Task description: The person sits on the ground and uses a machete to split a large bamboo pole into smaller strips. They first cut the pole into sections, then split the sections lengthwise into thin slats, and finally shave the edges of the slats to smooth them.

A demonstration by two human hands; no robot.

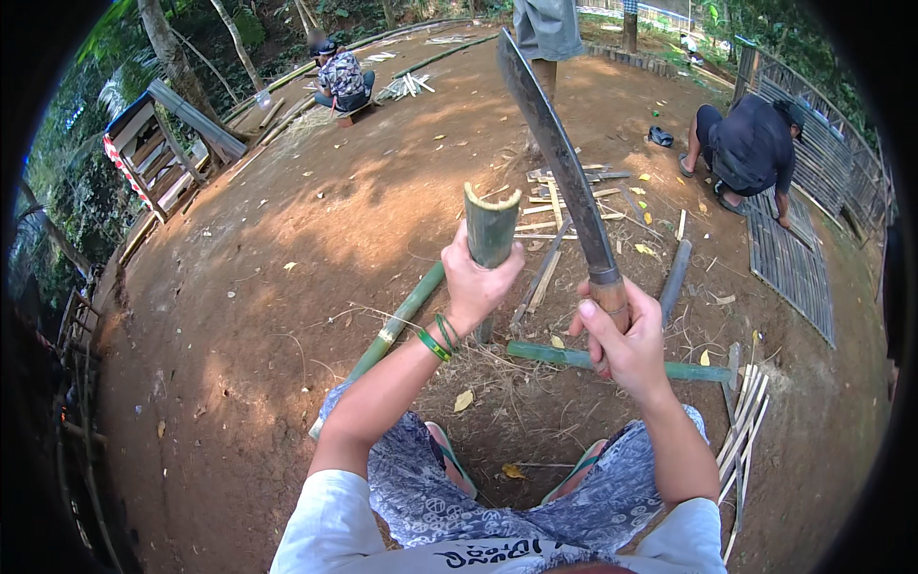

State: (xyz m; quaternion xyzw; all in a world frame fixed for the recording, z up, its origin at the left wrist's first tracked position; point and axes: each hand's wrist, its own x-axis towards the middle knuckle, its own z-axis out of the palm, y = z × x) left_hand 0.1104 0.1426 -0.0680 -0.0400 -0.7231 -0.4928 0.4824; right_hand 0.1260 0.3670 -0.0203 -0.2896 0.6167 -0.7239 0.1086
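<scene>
Head view: the left hand (481, 279) is curled firmly round a bamboo piece (491, 231), which stands nearly upright in front of the person, its pale, rough-edged hollow end facing up. Green bands (439, 340) circle that wrist. The right hand (622, 335) is wrapped about the wooden handle of a knife (568, 163), the thumb lying along it. The long dark blade (slightly curved, and worn-looking) points up and leans left, just beside the bamboo piece but apart from it. Below the right hand, a green pole (641, 364) lies crosswise on the ground (249, 325); another pole (411, 308) slants past the left forearm. Thin slats (746, 430) lie at the lower right, and more strips (559, 218) are scattered beyond the hands. Farther off, one person (746, 143) crouches over a slatted panel (792, 263) at the right, another person (342, 81) sits low at the upper left, and somebody's legs (547, 33) show behind the blade.
</scene>
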